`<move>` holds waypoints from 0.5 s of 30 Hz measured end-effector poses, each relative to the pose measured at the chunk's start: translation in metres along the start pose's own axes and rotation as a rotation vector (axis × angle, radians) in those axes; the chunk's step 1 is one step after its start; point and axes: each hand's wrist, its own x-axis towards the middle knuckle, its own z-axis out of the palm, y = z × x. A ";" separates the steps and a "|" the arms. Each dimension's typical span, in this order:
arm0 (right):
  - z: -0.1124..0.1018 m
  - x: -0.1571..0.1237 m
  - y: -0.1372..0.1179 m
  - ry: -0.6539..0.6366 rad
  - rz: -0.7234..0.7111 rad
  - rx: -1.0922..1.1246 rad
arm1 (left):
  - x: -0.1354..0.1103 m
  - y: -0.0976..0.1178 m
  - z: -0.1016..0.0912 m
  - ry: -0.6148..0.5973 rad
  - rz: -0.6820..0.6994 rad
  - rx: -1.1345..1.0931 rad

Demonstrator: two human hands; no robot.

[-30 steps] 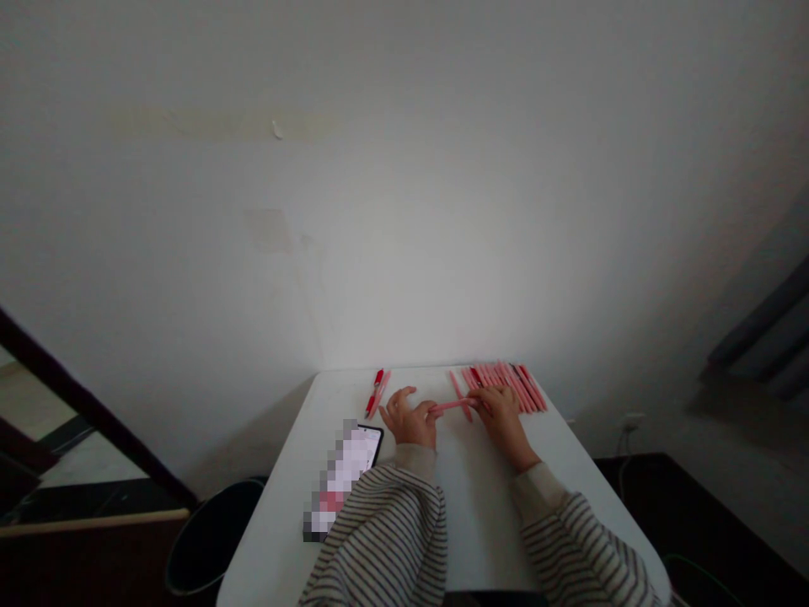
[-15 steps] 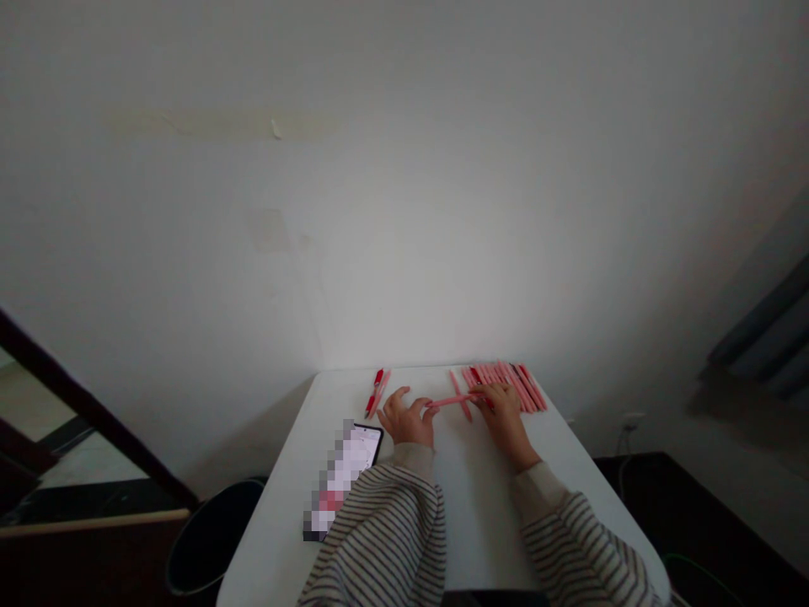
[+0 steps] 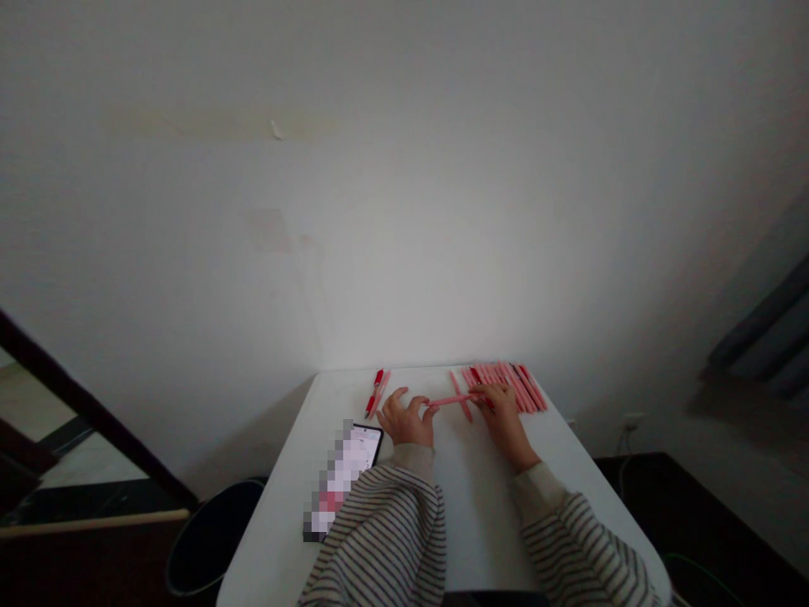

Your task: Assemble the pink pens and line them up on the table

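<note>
A pink pen (image 3: 450,400) is held roughly level above the table between my two hands. The thumb and index finger of my left hand (image 3: 408,419) pinch its left end, with the other fingers spread. My right hand (image 3: 501,415) closes on its right end, and the fingers partly hide that end. Under the held pen another pink pen (image 3: 456,388) lies slanted. Beside and beyond my right hand is a row of several pink pens (image 3: 524,389), some with red or dark parts. Left of my left hand, a red pen (image 3: 377,379) lies along a pink one (image 3: 383,389).
A phone (image 3: 354,464), partly blurred out, lies on the white table (image 3: 480,523) left of my left forearm. The table's far edge meets the wall (image 3: 404,211). A dark bin (image 3: 211,535) stands on the floor at the left. A wall socket (image 3: 632,419) with a cable is at the right.
</note>
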 end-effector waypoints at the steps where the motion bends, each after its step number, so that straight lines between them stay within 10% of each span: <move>1: 0.000 0.000 0.000 0.004 0.000 -0.017 | 0.000 0.000 -0.001 -0.002 -0.003 0.000; 15: 0.000 0.000 0.003 0.055 -0.015 -0.153 | -0.002 0.004 -0.002 -0.011 0.026 -0.016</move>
